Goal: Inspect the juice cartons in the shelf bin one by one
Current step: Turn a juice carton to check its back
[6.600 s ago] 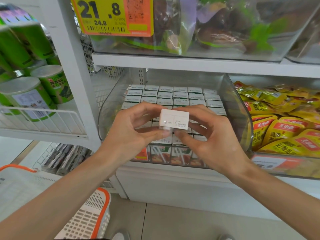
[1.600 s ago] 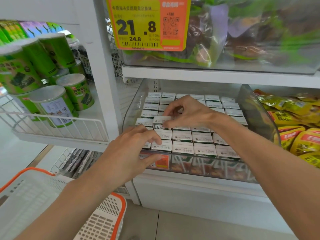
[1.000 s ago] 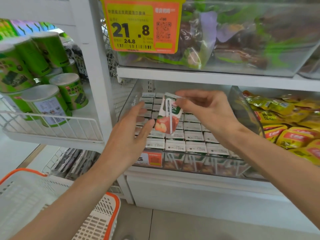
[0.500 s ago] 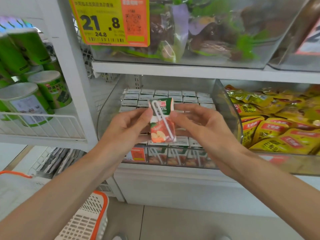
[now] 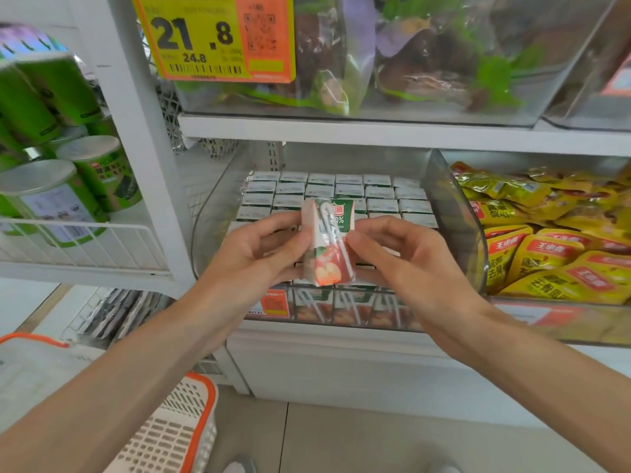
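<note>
Grip closed on juice carton (image 5: 329,247), upright between left hand (image 5: 252,254) and right hand (image 5: 406,264)

This is a shop. A price tag (image 5: 191,39) hangs above the left hand (image 5: 252,254), and a shopping basket (image 5: 184,421) sits below it. Snack packs (image 5: 546,254) lie right of the right hand (image 5: 403,261).

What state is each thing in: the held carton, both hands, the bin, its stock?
juice carton, held in front of the bin, roughly upright, straw attached.
left hand, gripping the carton's left side.
right hand, pinching its right side.
shelf bin, on the shelf, open-topped.
binned cartons, standing in packed rows.
</note>
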{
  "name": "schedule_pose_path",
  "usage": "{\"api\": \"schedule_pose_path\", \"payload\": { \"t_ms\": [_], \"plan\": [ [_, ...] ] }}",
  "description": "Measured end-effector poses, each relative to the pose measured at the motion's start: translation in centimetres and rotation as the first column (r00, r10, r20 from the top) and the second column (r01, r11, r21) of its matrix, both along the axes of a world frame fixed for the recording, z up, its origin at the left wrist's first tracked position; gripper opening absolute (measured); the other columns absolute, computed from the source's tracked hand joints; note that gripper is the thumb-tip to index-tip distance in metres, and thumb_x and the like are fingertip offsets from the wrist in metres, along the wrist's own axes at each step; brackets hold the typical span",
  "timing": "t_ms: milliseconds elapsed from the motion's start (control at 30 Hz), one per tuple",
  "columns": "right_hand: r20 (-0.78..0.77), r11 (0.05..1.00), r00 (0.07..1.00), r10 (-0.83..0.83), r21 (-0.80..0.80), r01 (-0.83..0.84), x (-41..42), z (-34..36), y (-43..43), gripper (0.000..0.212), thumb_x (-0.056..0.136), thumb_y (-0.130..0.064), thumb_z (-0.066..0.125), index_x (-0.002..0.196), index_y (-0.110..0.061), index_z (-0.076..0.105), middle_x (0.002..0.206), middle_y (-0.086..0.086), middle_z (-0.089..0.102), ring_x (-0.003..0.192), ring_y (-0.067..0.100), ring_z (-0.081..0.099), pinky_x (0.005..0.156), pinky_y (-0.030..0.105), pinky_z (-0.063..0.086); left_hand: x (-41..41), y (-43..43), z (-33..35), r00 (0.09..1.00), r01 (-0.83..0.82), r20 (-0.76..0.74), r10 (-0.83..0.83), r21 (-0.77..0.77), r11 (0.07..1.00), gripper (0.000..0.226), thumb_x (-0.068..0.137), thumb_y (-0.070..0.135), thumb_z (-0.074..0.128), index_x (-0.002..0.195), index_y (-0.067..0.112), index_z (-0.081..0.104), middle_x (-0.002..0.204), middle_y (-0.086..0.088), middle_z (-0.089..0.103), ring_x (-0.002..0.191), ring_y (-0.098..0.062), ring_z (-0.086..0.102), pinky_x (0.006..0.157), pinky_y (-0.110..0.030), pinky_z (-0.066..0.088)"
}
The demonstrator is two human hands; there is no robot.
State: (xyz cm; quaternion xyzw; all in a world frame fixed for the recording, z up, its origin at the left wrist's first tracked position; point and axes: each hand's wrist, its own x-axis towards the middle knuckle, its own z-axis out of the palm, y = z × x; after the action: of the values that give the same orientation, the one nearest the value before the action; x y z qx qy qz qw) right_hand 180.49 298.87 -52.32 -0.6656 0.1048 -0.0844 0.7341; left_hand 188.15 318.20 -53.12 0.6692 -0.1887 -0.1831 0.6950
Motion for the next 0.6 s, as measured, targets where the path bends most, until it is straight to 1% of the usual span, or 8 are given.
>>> {"api": "schedule_pose_path", "payload": {
  "t_ms": [67, 133, 200, 233, 300, 400, 500, 600],
  "plan": [
    [-0.028, 0.996, 0.997, 0.067, -0.048, -0.069, 0.11, -0.02, 0.22, 0.013, 0.099, -0.023, 0.072, 0.111, -0.017, 0.077, 0.110, 0.004, 0.081, 0.100, 0.017, 0.078, 0.090, 0.028, 0.063, -0.10, 0.00, -0.10, 0.999, 0.010, 0.032, -0.011, 0.028, 1.000, 0.040, 0.090, 0.037, 0.072, 0.129, 0.030, 0.071, 0.121, 0.007, 0.078, 0.112, -0.014, 0.075, 0.089, -0.022, 0.060],
    [-0.020, 0.980, 0.986, 0.164, -0.107, -0.166, 0.12, -0.06, 0.34, 0.024, 0.094, -0.027, 0.080, 0.117, -0.023, 0.075, 0.113, 0.007, 0.079, 0.108, 0.018, 0.076, 0.095, 0.028, 0.061, -0.25, -0.10, -0.14, 0.998, 0.051, 0.045, -0.054, 0.053, 0.997, 0.045, 0.089, 0.048, 0.070, 0.131, 0.031, 0.070, 0.123, 0.011, 0.077, 0.114, -0.011, 0.074, 0.094, -0.018, 0.056],
    [0.007, 0.963, 0.977, 0.212, -0.174, -0.207, 0.07, -0.09, 0.20, 0.037, 0.088, -0.024, 0.085, 0.123, -0.026, 0.074, 0.118, 0.001, 0.077, 0.114, 0.012, 0.073, 0.097, 0.024, 0.059, -0.28, -0.17, -0.18, 0.997, 0.077, 0.010, -0.077, 0.045, 0.996, 0.052, 0.088, 0.054, 0.068, 0.133, 0.029, 0.069, 0.124, 0.009, 0.077, 0.117, -0.011, 0.072, 0.101, -0.020, 0.053],
    [0.015, 0.956, 0.974, 0.228, -0.195, -0.221, 0.09, -0.11, 0.09, 0.041, 0.088, -0.022, 0.086, 0.126, -0.026, 0.073, 0.120, -0.003, 0.077, 0.115, 0.009, 0.072, 0.098, 0.022, 0.058, -0.26, -0.18, -0.18, 0.997, 0.081, -0.004, -0.081, 0.036, 0.996, 0.053, 0.087, 0.055, 0.068, 0.133, 0.028, 0.069, 0.125, 0.008, 0.077, 0.118, -0.012, 0.072, 0.102, -0.021, 0.053],
    [0.023, 0.950, 0.967, 0.254, -0.196, -0.245, 0.09, -0.09, -0.08, 0.044, 0.089, -0.020, 0.085, 0.131, -0.025, 0.072, 0.120, -0.007, 0.078, 0.115, 0.007, 0.073, 0.099, 0.020, 0.056, -0.28, -0.21, -0.15, 0.997, 0.078, -0.019, -0.077, 0.013, 0.997, 0.053, 0.087, 0.052, 0.069, 0.133, 0.027, 0.068, 0.123, 0.005, 0.078, 0.116, -0.014, 0.073, 0.096, -0.022, 0.057],
    [0.034, 0.960, 0.970, 0.242, -0.150, -0.234, 0.10, -0.31, -0.13, 0.048, 0.090, -0.014, 0.083, 0.135, -0.022, 0.069, 0.120, -0.005, 0.079, 0.114, 0.010, 0.074, 0.098, 0.021, 0.057, -0.29, -0.31, -0.06, 0.997, 0.045, -0.064, -0.047, -0.025, 0.999, 0.054, 0.083, 0.048, 0.072, 0.130, 0.022, 0.066, 0.116, -0.001, 0.080, 0.109, -0.019, 0.077, 0.085, -0.022, 0.061],
    [0.036, 0.975, 0.980, 0.194, -0.120, -0.188, 0.07, -0.60, -0.16, 0.046, 0.088, -0.014, 0.084, 0.131, -0.021, 0.068, 0.120, -0.004, 0.078, 0.112, 0.012, 0.075, 0.094, 0.022, 0.059, -0.25, -0.32, -0.03, 0.995, 0.051, -0.089, -0.054, -0.035, 0.998, 0.051, 0.090, 0.046, 0.065, 0.134, 0.019, 0.065, 0.117, -0.003, 0.080, 0.109, -0.022, 0.077, 0.087, -0.027, 0.062],
    [0.035, 0.975, 0.988, 0.151, -0.171, -0.143, 0.06, -0.70, -0.27, 0.038, 0.086, -0.019, 0.086, 0.121, -0.022, 0.072, 0.122, -0.007, 0.076, 0.113, 0.009, 0.073, 0.093, 0.023, 0.060, -0.09, -0.10, -0.10, 0.995, 0.043, -0.092, -0.046, -0.035, 0.998, 0.035, 0.101, 0.030, 0.060, 0.134, 0.020, 0.065, 0.117, -0.005, 0.079, 0.108, -0.023, 0.077, 0.086, -0.028, 0.062]
  ]
}}
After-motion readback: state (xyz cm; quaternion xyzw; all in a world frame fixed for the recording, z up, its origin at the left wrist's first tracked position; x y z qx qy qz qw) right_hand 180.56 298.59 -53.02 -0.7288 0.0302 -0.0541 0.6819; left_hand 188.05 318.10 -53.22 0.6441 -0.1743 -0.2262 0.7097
